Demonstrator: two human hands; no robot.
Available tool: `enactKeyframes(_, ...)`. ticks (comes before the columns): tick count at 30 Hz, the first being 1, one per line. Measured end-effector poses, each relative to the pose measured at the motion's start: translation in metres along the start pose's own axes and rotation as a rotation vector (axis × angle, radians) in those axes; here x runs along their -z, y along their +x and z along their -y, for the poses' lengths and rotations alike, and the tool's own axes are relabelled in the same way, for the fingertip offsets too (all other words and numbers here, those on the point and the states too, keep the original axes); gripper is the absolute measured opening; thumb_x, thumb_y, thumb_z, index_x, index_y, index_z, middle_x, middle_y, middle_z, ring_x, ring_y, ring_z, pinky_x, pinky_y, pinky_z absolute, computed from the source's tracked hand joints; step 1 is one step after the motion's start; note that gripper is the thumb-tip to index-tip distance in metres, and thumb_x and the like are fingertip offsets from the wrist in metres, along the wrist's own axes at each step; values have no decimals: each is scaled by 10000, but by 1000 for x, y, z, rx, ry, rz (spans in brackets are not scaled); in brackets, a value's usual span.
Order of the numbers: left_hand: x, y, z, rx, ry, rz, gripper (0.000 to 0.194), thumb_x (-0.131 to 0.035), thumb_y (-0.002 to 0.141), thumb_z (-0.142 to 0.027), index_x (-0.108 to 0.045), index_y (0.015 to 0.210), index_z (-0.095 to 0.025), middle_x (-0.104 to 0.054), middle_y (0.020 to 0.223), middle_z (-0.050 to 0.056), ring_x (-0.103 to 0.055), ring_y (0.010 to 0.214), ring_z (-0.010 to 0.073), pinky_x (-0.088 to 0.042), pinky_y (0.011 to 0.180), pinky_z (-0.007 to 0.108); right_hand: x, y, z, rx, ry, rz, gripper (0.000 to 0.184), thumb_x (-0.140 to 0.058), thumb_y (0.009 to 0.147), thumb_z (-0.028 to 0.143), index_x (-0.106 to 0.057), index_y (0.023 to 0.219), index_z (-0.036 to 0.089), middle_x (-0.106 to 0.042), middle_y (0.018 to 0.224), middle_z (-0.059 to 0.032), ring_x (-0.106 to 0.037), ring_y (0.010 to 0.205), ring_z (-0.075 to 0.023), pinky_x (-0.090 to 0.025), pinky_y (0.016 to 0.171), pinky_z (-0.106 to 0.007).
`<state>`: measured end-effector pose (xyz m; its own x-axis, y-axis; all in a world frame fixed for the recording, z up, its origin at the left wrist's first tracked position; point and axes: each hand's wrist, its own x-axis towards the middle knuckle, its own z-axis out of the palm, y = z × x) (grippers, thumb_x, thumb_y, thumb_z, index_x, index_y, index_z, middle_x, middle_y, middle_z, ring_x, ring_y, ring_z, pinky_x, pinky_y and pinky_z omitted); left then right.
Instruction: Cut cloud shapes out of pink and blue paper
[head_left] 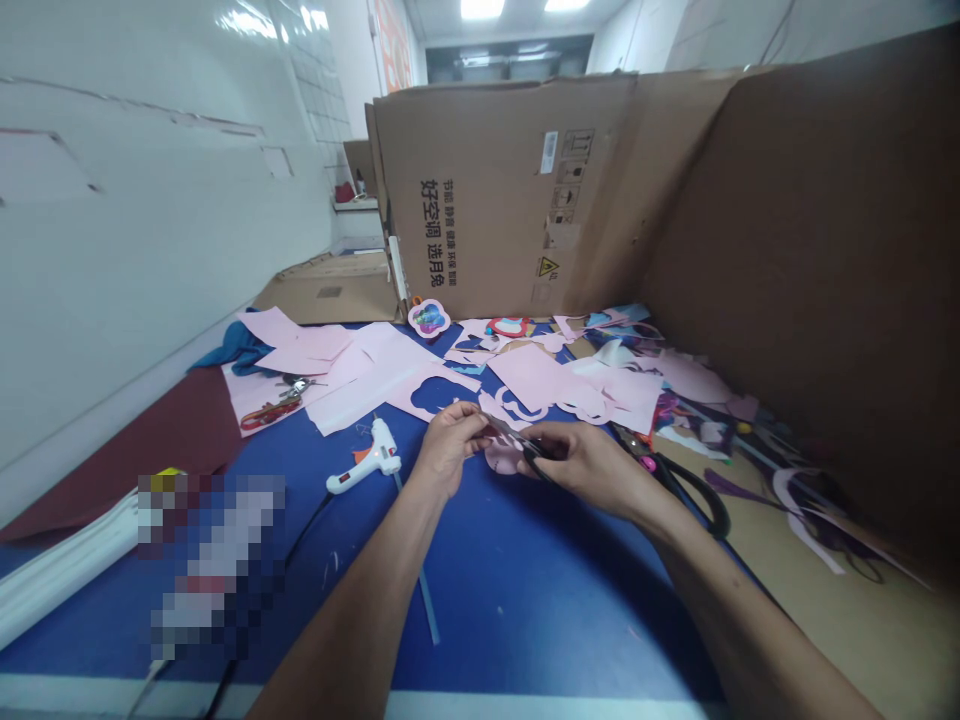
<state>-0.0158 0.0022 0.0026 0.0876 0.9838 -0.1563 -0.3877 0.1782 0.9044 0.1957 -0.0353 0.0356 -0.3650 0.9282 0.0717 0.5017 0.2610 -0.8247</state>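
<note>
Just right of the middle of the head view, my right hand (589, 465) is closed round the dark handles of small scissors (511, 432). Their blades point left, toward my left fingertips. My left hand (451, 445) pinches a small pink cut-out piece (504, 459), which looks like paper or thin foam. The piece hangs under the blades, and part of it is hidden by the scissors and my fingers. Whether the blades touch it I cannot tell. To the left lies a white glue gun (369, 462) with a glue stick (427, 590) behind it.
Pink sheets (375, 365) and scraps (592, 385) cover the back of the blue table (495, 620). Larger black-handled scissors (701, 500) lie at the right. A tall cardboard wall (495, 200) closes the back. Keys (296, 388), a flower-shaped piece (429, 318) and a white roll (75, 570) lie leftward.
</note>
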Motion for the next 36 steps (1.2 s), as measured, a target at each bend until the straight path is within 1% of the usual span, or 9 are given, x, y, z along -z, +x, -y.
enactKeyframes(4,0,2,1,-20,-16,-27,240,-847,633,-219,-683,803,-179,-742,795,31,-684,698,142,-535,708,273,0,0,-1,-7,-1,6,271,-727,898,406,-847,1070,236,-723,820,0,-567,711,-172,-398,619,-272)
enactKeyframes(8,-3,2,4,-60,-106,-18,230,-851,604,-193,-688,765,-175,-715,751,12,-662,685,130,-532,715,270,-1,0,-1,-26,7,-7,248,-736,878,371,-847,1042,223,-688,779,13,-537,689,-158,-371,607,-270)
enactKeyframes(10,-5,2,7,-67,-158,-9,227,-852,600,-178,-683,751,-180,-706,734,6,-658,687,132,-536,726,277,-1,0,-1,-32,41,-1,218,-739,864,348,-841,1001,212,-687,787,10,-539,703,-159,-378,621,-272)
enactKeyframes(14,-8,2,12,-65,-243,6,217,-843,618,-165,-670,746,-190,-699,719,3,-674,705,152,-551,764,307,1,1,2,-61,139,46,197,-756,855,364,-812,954,204,-655,802,11,-503,720,-154,-366,642,-275)
enactKeyframes(19,-11,2,13,-60,-285,14,235,-852,620,-163,-667,760,-194,-706,729,6,-705,737,170,-542,758,302,3,2,2,-127,262,118,270,-838,807,391,-800,985,191,-604,792,25,-436,720,-140,-319,657,-277)
enactKeyframes(25,-14,0,11,-80,-294,6,234,-859,621,-197,-656,737,-191,-748,741,41,-701,724,168,-506,714,275,-1,6,3,-173,419,136,397,-920,744,463,-801,994,178,-693,880,-11,-493,784,-155,-354,730,-283)
enactKeyframes(28,-16,-1,10,-102,-300,3,228,-856,622,-205,-648,715,-196,-748,722,32,-682,698,155,-478,686,257,-3,7,4,-158,440,130,412,-929,744,489,-803,982,177,-700,862,-10,-480,757,-145,-342,719,-282)
enactKeyframes(32,-17,-2,9,-115,-317,0,239,-865,610,-200,-647,707,-200,-711,678,0,-681,693,154,-468,677,255,-5,7,3,-145,430,115,433,-922,760,523,-806,986,172,-663,805,5,-433,714,-129,-299,682,-279)
enactKeyframes(36,-16,-1,11,-116,-335,4,244,-868,607,-202,-642,700,-201,-702,675,-9,-635,640,134,-461,662,261,-7,7,2,-151,431,103,442,-925,745,533,-816,978,173,-644,803,-1,-426,719,-136,-285,663,-284)
